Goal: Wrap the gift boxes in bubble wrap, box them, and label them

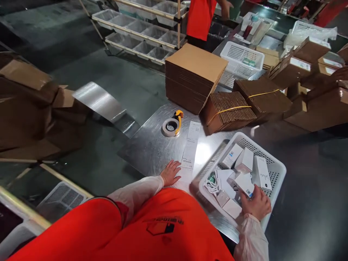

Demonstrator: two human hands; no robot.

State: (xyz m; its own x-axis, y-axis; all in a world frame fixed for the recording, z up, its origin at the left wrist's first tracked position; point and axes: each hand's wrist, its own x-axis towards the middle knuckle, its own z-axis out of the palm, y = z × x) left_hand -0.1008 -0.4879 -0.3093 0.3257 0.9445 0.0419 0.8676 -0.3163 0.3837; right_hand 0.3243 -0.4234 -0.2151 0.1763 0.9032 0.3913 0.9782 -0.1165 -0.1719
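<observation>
My left hand [170,173] lies flat with its fingers spread on the metal table [144,156], at the edge of a strip of printed white labels [190,148]. My right hand [257,203] reaches into a white perforated basket [280,174], thumb and fingers about the near end of a small white box [245,184] with a blue-marked label. Around that box are a tall white carton [262,173], other small white boxes [232,156] and a bundle of white cord [211,184].
A tape roll in a yellow dispenser [172,127] lies beyond the labels. Behind it stand a cardboard stack [194,78] and banded flat cartons [228,112]. Brown boxes [312,83] are piled at right. A person in red [199,18] stands near a rack of bins [141,29].
</observation>
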